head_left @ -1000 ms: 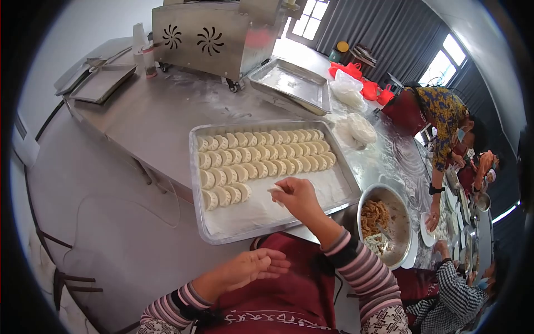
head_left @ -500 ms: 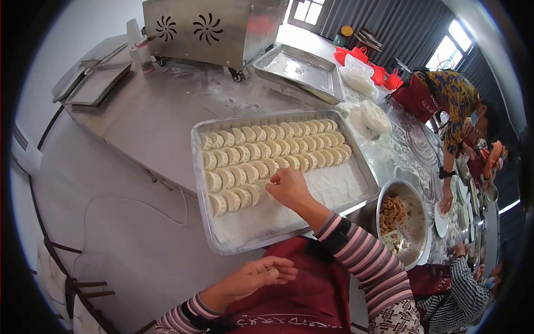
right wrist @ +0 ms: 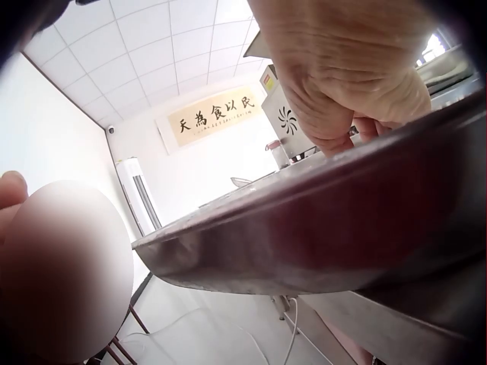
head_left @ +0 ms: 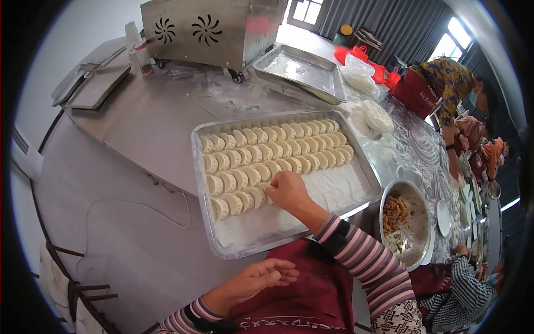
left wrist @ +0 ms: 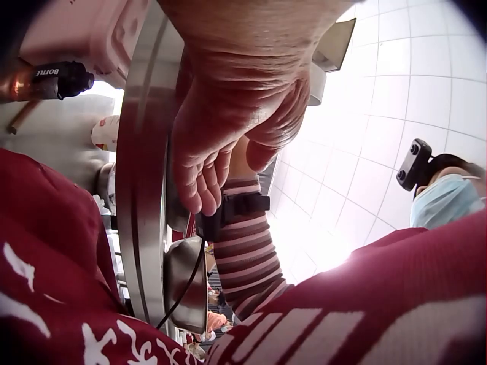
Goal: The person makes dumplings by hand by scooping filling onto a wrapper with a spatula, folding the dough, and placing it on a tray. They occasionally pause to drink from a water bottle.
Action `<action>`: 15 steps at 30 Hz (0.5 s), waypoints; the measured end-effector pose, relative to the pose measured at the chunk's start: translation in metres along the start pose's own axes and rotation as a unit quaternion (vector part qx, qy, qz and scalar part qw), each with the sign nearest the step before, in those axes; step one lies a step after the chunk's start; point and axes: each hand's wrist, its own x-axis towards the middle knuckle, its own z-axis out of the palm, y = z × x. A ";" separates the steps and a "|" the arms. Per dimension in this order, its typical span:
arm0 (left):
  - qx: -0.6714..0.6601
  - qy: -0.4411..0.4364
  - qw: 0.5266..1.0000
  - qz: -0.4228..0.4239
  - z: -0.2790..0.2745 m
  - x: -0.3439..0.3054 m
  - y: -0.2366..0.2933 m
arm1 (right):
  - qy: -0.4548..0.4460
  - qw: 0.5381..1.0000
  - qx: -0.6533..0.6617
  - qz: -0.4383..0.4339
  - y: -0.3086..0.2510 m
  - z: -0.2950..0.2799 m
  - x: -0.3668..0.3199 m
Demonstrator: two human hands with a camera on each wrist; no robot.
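Note:
Rows of pale crescent dumplings [head_left: 253, 175] fill the back and left of a metal tray [head_left: 334, 186] lined with white sheeting. At the near row's right end, my right hand [head_left: 292, 192] has curled fingers and pinches a dumpling [head_left: 267, 192], mostly covered by the hand. In the right wrist view, the tray's outer wall [right wrist: 342, 220] hides the fingertips of that hand [right wrist: 358, 68]. My left hand [head_left: 253, 281] hovers before the apron, empty, its fingers loosely extended; the left wrist view shows this hand [left wrist: 236, 106] with fingers hanging down.
Right of the tray stands a metal bowl [head_left: 414, 200] with brown filling [head_left: 394, 214]. Behind are an empty tray [head_left: 297, 69], dough [head_left: 378, 117] and a steel machine [head_left: 194, 33]. People work along the floury table at right.
My right hand has carried the dumpling leftward and down to the near row's end. The left hand has shifted slightly right in the head view, staying empty.

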 end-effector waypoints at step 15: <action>0.021 0.058 0.998 -0.012 0.014 0.002 -0.007 | 0.087 0.989 0.005 -0.123 -0.021 -0.045 -0.087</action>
